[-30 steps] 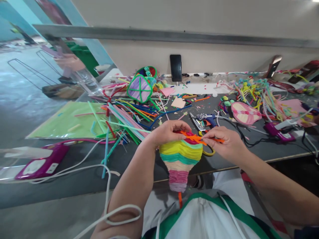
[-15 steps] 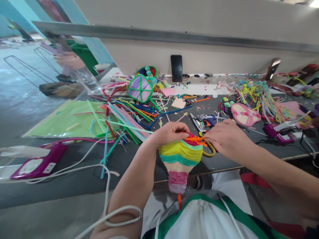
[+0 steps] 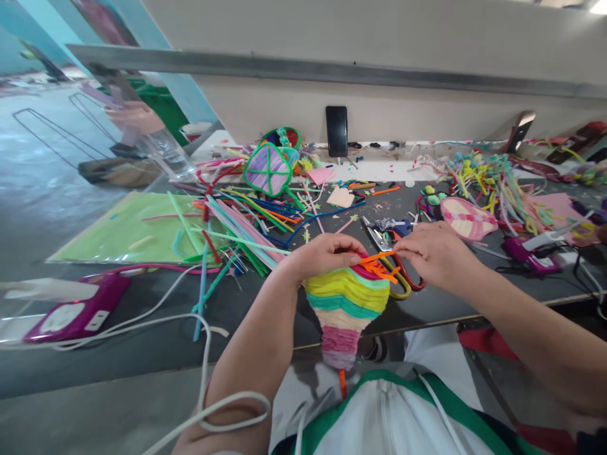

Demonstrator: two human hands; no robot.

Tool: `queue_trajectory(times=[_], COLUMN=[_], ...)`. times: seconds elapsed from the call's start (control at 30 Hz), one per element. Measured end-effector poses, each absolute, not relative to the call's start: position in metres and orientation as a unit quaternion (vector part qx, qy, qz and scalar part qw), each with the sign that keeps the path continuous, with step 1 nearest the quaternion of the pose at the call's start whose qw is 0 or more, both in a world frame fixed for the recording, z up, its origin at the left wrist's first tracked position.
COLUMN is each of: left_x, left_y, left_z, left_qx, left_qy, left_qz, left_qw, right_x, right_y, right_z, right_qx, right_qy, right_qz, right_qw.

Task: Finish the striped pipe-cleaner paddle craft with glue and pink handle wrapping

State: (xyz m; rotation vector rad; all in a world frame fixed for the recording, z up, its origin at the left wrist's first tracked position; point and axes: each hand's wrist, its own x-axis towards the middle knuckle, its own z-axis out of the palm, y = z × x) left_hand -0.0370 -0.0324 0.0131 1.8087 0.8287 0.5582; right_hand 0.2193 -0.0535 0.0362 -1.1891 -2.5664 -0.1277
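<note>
Left hand point(image 3: 329, 253) pinches the multicoloured striped, bulb-shaped craft point(image 3: 348, 306) at the dark-grey table's point(image 3: 156, 347) near edge, right hand point(image 3: 429, 253) grips a thin orange strip point(image 3: 382, 256), and overpulling could tear it loose!

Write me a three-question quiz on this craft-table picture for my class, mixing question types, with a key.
1. True or false: the left hand holds the striped craft piece by its upper part.
2. What colour is the thin strip pinched by the right hand? (a) blue (b) orange (c) white
3. Fill in: a black ____ leans against the pale panel beyond the hands.

Key: 1. true; 2. b; 3. phone
</note>
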Motion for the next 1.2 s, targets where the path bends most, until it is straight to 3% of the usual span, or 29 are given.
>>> queue_trajectory(times=[0.33,0.6,1.2], left_x=[-0.033,-0.033,-0.043], left_y=[-0.027,-0.029,-0.030], left_z=[0.000,0.006,0.011], left_qx=[0.759,0.720,0.761], left_qy=[0.360,0.361,0.396], left_qz=[0.263,0.222,0.203], left_qw=[0.475,0.549,0.472], right_x=[0.222,0.227,0.221], right_y=[-0.051,-0.053,-0.059], right_z=[0.019,0.017,0.019], right_qx=[-0.435,-0.400,-0.414], right_qy=[-0.889,-0.900,-0.887], right_qz=[0.019,0.054,0.042], right_qw=[0.145,0.166,0.202])
